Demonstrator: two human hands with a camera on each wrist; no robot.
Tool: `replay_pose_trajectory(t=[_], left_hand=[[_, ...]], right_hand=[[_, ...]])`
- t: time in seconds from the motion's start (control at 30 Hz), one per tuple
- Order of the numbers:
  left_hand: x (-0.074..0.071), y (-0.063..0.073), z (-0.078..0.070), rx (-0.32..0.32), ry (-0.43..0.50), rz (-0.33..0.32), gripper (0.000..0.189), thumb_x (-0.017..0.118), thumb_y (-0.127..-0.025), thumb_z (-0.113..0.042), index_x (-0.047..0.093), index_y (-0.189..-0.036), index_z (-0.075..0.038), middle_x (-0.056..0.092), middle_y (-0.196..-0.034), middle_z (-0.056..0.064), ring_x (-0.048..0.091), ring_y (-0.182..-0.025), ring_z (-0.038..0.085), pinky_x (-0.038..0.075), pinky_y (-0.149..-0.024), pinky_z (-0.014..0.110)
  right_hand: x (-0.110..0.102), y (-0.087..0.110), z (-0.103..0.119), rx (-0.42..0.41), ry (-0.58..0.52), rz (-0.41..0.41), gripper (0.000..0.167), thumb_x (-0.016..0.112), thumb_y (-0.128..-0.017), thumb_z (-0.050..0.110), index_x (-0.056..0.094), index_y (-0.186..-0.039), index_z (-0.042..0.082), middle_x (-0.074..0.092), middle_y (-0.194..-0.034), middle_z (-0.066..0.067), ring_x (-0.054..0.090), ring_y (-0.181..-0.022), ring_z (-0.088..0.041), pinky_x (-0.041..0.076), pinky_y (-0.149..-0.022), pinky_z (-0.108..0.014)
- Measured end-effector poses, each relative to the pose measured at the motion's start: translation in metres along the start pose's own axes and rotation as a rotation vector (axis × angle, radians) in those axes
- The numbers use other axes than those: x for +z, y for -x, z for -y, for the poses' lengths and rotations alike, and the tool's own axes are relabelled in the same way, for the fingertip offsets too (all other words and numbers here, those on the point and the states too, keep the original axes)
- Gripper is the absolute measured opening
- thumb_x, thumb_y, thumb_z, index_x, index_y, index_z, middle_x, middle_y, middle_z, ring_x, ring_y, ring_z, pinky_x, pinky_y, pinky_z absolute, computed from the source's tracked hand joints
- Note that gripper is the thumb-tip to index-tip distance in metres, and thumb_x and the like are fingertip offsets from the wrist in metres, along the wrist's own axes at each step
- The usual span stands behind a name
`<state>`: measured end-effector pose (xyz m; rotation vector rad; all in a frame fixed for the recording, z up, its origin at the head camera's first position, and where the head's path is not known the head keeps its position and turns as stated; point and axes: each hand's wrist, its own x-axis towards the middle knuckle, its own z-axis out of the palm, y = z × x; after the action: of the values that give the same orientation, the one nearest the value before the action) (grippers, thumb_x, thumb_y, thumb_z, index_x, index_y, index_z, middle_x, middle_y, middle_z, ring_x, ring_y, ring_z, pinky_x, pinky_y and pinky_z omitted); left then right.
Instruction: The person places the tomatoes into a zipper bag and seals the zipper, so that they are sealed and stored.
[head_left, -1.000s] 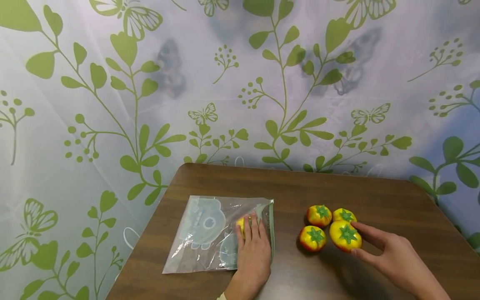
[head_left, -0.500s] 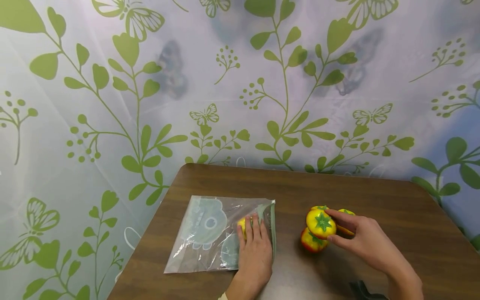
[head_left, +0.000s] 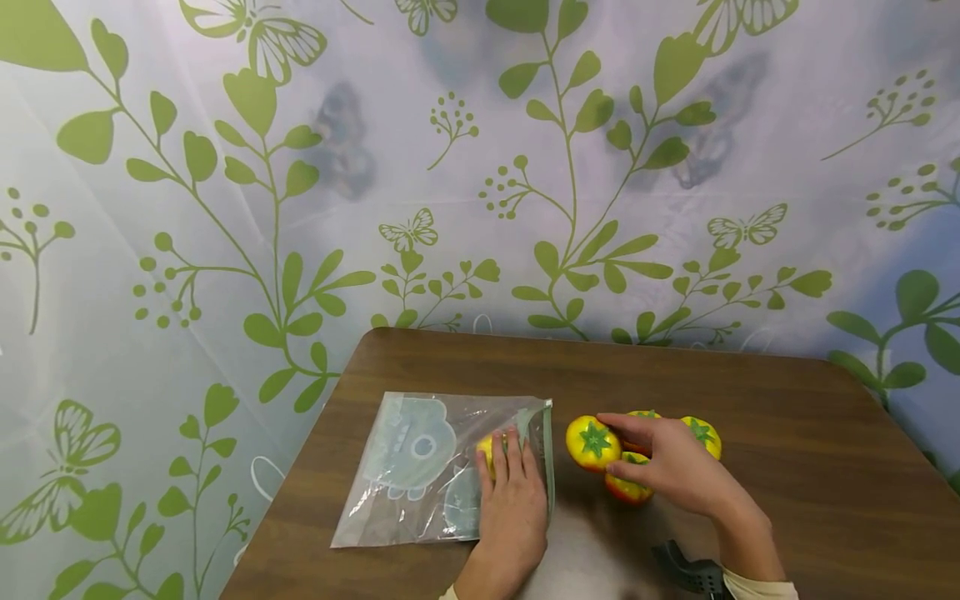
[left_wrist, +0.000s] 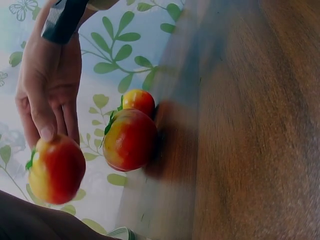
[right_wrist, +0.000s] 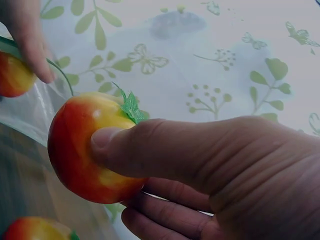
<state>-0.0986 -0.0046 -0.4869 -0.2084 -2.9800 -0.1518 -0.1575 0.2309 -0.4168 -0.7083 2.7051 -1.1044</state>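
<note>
My right hand pinches a red-and-yellow tomato with a green star-shaped calyx between thumb and fingers. In the right wrist view the thumb presses on this tomato's side. It is held above the table, just right of the clear zip bag. My left hand lies over the bag's right part near its green-edged opening, fingers straight. Another tomato is inside the bag, partly hidden under those fingers. Behind and beneath the right hand are three more tomatoes, including a front one and a right one.
The brown wooden table has its far edge against a curtain printed with green leaves and butterflies. A dark strap device is at the right wrist. Pale prints show on the bag.
The right hand has carried the tomato leftward, from the right side of the group, over the other tomatoes and toward the bag's opening. The left hand has stayed on the bag.
</note>
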Motion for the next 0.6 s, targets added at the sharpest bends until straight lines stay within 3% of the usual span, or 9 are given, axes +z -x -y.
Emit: replay_pose_trajectory(t=[0.23, 0.47, 0.6], left_hand=[[-0.001, -0.002, -0.001, -0.003, -0.005, 0.038, 0.105, 0.100, -0.071, -0.023, 0.049, -0.160, 0.001, 0.037, -0.174, 0.025, 0.035, -0.162, 0.046, 0.033, -0.128, 0.065], [-0.002, -0.002, -0.001, -0.007, -0.033, 0.006, 0.096, 0.097, -0.076, -0.021, 0.052, -0.158, 0.001, 0.043, -0.171, 0.023, 0.040, -0.160, 0.044, 0.035, -0.127, 0.063], [-0.002, -0.001, -0.001, -0.003, -0.026, 0.015, 0.101, 0.099, -0.074, -0.022, 0.051, -0.159, 0.001, 0.042, -0.172, 0.024, 0.039, -0.161, 0.045, 0.034, -0.127, 0.064]], right_hand=[[0.012, -0.015, 0.001, -0.012, 0.066, 0.039, 0.064, 0.090, -0.092, 0.026, 0.067, -0.148, 0.005, 0.075, -0.139, -0.011, 0.077, -0.121, -0.029, 0.062, -0.099, -0.053], [0.024, -0.024, 0.002, -0.010, 0.058, 0.095, 0.064, 0.090, -0.091, 0.021, 0.066, -0.148, 0.003, 0.074, -0.143, -0.014, 0.074, -0.125, -0.034, 0.060, -0.101, -0.056], [0.032, -0.029, 0.001, -0.020, 0.080, 0.111, 0.064, 0.091, -0.090, 0.022, 0.068, -0.147, 0.003, 0.074, -0.142, -0.014, 0.074, -0.126, -0.035, 0.060, -0.102, -0.057]])
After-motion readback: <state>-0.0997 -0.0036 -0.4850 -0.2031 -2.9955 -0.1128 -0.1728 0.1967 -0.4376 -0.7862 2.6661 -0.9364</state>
